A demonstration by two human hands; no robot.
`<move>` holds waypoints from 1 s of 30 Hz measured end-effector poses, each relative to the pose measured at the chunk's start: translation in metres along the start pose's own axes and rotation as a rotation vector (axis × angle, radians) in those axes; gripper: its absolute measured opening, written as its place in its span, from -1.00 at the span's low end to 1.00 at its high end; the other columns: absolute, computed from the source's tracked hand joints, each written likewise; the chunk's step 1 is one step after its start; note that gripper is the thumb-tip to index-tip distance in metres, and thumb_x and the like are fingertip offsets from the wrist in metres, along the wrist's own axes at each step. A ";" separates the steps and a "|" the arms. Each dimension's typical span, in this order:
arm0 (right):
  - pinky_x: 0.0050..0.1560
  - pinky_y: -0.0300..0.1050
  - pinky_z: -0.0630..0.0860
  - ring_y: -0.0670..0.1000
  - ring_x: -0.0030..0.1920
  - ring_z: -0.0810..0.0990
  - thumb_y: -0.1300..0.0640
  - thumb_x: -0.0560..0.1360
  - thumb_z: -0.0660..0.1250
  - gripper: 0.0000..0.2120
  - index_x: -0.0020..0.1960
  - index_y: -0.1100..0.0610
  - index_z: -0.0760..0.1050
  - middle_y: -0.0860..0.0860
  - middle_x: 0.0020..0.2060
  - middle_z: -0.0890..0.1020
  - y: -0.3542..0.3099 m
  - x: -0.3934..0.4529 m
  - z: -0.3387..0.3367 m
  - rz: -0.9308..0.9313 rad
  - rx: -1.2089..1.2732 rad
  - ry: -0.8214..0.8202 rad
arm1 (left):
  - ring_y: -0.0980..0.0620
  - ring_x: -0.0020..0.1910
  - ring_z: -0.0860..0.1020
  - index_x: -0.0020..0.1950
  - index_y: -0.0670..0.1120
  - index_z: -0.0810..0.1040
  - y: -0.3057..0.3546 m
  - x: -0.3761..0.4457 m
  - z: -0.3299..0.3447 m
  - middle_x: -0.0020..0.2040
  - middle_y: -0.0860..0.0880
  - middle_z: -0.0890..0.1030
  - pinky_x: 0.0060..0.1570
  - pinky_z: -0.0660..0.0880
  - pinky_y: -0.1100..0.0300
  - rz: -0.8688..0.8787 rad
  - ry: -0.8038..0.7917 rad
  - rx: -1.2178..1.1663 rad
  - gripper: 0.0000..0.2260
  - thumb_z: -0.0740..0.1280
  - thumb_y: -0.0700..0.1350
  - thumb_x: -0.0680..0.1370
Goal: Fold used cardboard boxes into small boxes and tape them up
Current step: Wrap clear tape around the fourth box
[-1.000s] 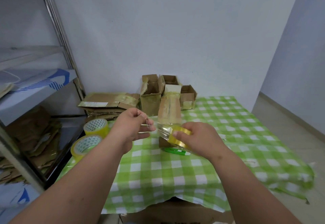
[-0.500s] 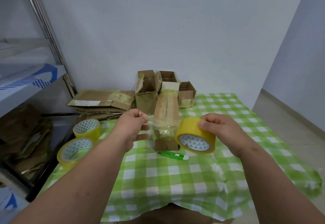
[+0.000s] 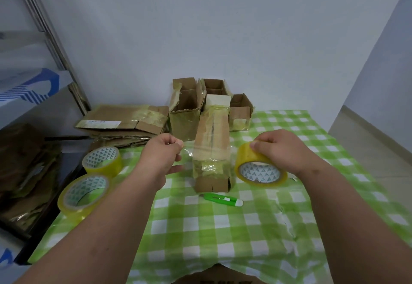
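Note:
A long narrow cardboard box [image 3: 211,147] lies on the green checked tablecloth [image 3: 223,228], pointing away from me. My right hand [image 3: 281,150] grips a yellow tape roll [image 3: 259,168] to the right of the box. My left hand [image 3: 163,156] pinches the free end of a clear tape strip [image 3: 188,151] to the left of the box. The strip stretches across over the box between my two hands.
Two more yellow tape rolls [image 3: 101,161] [image 3: 83,194] sit at the left. A green cutter [image 3: 220,199] lies in front of the box. Open small boxes [image 3: 185,109] stand at the back, flattened cardboard [image 3: 122,123] beside them. A metal shelf [image 3: 29,105] is at the left.
My right hand has drawn the roll out to the right, away from my left hand, lengthening the tape strip across the box. My view has tilted down slightly.

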State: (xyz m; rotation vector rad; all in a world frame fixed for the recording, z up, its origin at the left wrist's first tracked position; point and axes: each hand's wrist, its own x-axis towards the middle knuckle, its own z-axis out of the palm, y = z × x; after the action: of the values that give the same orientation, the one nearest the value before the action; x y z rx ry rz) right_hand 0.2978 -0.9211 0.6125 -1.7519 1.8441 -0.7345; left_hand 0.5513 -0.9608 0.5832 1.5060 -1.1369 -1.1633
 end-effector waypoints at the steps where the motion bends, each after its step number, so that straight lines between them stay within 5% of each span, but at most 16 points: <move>1: 0.05 0.16 0.56 0.12 -0.09 0.64 -0.02 0.53 0.32 -0.76 -0.12 0.10 0.65 0.09 -0.17 0.68 0.000 0.003 0.001 0.001 0.001 0.006 | 0.04 -0.26 0.46 -0.14 -0.14 0.52 0.000 0.002 0.000 -0.21 -0.07 0.46 -0.31 0.60 0.10 -0.013 0.001 -0.005 -0.88 0.31 -0.23 0.60; 10: -0.01 0.17 0.55 0.22 -0.11 0.62 0.01 0.53 0.31 -0.68 -0.05 0.30 0.58 0.26 -0.07 0.63 -0.004 0.014 0.004 0.021 -0.001 -0.061 | 0.00 -0.37 0.43 -0.15 -0.20 0.52 -0.006 0.010 -0.006 -0.34 -0.08 0.43 -0.11 0.62 -0.01 -0.150 -0.030 -0.046 -0.91 0.34 -0.32 0.55; 13: -0.03 0.17 0.55 0.26 -0.06 0.62 0.02 0.51 0.31 -0.67 -0.01 0.31 0.58 0.27 -0.06 0.63 -0.004 0.016 0.009 0.047 -0.003 -0.090 | 0.00 -0.37 0.43 -0.15 -0.21 0.53 -0.015 0.011 -0.005 -0.35 -0.09 0.43 -0.18 0.61 0.01 -0.187 -0.017 -0.037 -0.92 0.35 -0.32 0.55; 16: -0.20 0.02 0.38 0.11 -0.25 0.49 0.04 0.51 0.29 -0.67 -0.12 0.35 0.51 0.22 -0.28 0.51 -0.004 0.017 0.011 0.065 -0.007 -0.098 | -0.01 -0.36 0.43 -0.14 -0.22 0.55 -0.024 0.012 -0.002 -0.36 -0.10 0.43 -0.29 0.58 0.08 -0.210 -0.026 -0.007 -0.93 0.36 -0.31 0.54; 19: -0.22 0.00 0.29 0.06 -0.29 0.39 0.06 0.51 0.28 -0.71 -0.32 0.19 0.38 0.06 -0.36 0.39 -0.004 0.016 0.015 0.081 0.000 -0.090 | -0.01 -0.38 0.41 -0.19 -0.21 0.53 -0.030 0.009 0.005 -0.39 -0.10 0.43 -0.28 0.59 0.09 -0.226 -0.043 0.000 -0.89 0.38 -0.31 0.52; 23: -0.16 0.01 0.39 0.07 -0.23 0.49 0.05 0.51 0.29 -0.73 -0.22 0.25 0.49 0.05 -0.33 0.49 0.002 0.016 0.019 0.089 0.020 -0.073 | -0.02 -0.34 0.47 -0.17 -0.22 0.56 -0.035 0.009 0.013 -0.32 -0.13 0.50 -0.29 0.57 0.11 -0.251 -0.066 0.025 -0.94 0.40 -0.28 0.49; 27: 0.09 0.12 0.49 0.10 0.00 0.56 -0.15 0.37 0.27 -0.80 -0.12 -0.09 0.57 -0.03 -0.12 0.62 0.007 0.012 0.025 0.113 0.054 -0.035 | 0.03 -0.18 0.49 0.04 -0.09 0.60 -0.042 0.009 0.014 -0.11 -0.05 0.57 -0.19 0.55 0.09 -0.216 -0.053 0.051 -0.87 0.45 -0.14 0.51; 30: 0.16 0.19 0.40 0.15 0.00 0.53 -0.20 0.27 0.22 -0.77 -0.12 -0.19 0.50 -0.07 -0.22 0.56 0.011 0.011 0.031 0.104 0.112 0.018 | 0.01 -0.20 0.47 -0.06 -0.09 0.52 -0.044 0.006 0.015 -0.14 -0.03 0.54 -0.15 0.50 0.09 -0.121 0.001 0.085 -0.90 0.43 -0.19 0.52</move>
State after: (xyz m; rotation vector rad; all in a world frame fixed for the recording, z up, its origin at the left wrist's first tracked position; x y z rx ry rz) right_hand 0.3095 -0.9329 0.5823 -1.5720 1.8531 -0.7990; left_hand 0.5430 -0.9601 0.5371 1.6597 -1.1198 -1.2079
